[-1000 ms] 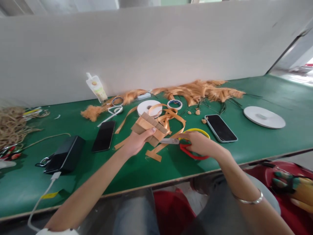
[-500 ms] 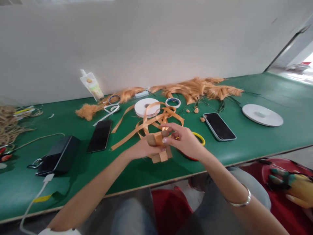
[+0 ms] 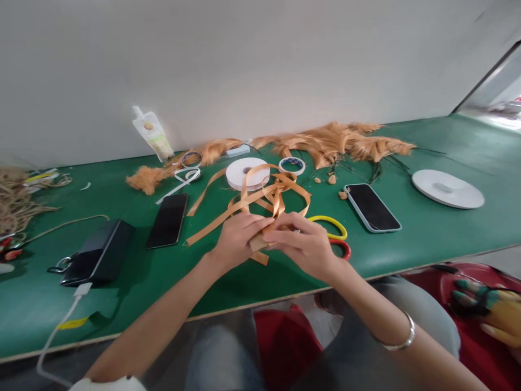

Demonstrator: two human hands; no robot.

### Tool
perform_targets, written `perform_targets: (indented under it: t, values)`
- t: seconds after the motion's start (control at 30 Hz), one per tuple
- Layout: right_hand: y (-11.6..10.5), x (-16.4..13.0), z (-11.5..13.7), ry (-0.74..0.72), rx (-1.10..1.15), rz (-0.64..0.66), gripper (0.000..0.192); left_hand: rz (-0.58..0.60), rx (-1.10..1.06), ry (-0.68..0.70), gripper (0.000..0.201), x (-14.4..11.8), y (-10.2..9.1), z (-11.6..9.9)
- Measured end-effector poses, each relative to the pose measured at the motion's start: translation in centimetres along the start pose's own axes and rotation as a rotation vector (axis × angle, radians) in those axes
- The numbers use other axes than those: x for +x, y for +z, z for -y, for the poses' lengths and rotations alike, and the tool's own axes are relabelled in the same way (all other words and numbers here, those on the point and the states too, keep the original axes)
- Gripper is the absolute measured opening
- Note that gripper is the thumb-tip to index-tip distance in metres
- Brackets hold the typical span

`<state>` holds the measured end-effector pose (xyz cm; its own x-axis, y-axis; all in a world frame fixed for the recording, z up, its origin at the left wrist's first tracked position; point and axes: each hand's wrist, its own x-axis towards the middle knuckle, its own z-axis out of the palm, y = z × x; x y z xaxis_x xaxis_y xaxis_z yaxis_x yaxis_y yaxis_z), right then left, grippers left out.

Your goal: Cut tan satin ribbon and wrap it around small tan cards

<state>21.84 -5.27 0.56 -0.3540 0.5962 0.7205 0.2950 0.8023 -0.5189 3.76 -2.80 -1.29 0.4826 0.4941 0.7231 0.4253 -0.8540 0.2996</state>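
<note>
- Where the green felt-topped table (image 3: 407,247) begins at the far left, a tangle of pale straw-coloured cord (image 3: 16,198) lies near its back edge.
- Right of the cord, a black rectangular power bank (image 3: 95,252) sits with a white charging cable (image 3: 57,336) running off the front edge.
- Just beside it lies a black smartphone (image 3: 167,220), face up.
- Behind that, a clear plastic pouch (image 3: 150,132) leans on the white wall (image 3: 260,65).
- At the centre, the left hand (image 3: 238,239) curls its fingers closed around a small folded bundle of tan satin ribbon (image 3: 258,244), held just above the table near its front edge.
- Loose loops of the same ribbon rise behind the hands to a white flat ribbon spool (image 3: 247,172).
- Touching the bundle from the other side, the right hand (image 3: 303,244) pinches it with fingers drawn close together.
- Partly hidden behind that hand lie scissors with yellow and red loop handles (image 3: 336,233).
- Further right rest a second smartphone in a pale case (image 3: 372,207) and a white round plastic disc (image 3: 448,188).
- Along the back stretches a heap of ginger fibre strands (image 3: 342,144).
</note>
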Motion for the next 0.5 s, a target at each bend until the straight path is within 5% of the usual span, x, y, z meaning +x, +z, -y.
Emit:
perform_targets:
  t: [0.1,0.23,0.5]
  values:
    - [0.19,-0.48,0.54,-0.061,-0.103,-0.074,0.013,-0.186,0.233,0.149,0.027,-0.44,-0.25,0.26]
    - [-0.07,-0.51,0.92,-0.202,-0.266,-0.125,0.017,-0.358,0.26,0.156,0.019,-0.61,-0.11,0.31]
    - [-0.77,0.22,1.08,-0.122,-0.027,-0.108,0.015,-0.338,0.09,0.155,0.02,-0.63,0.28,-0.25]
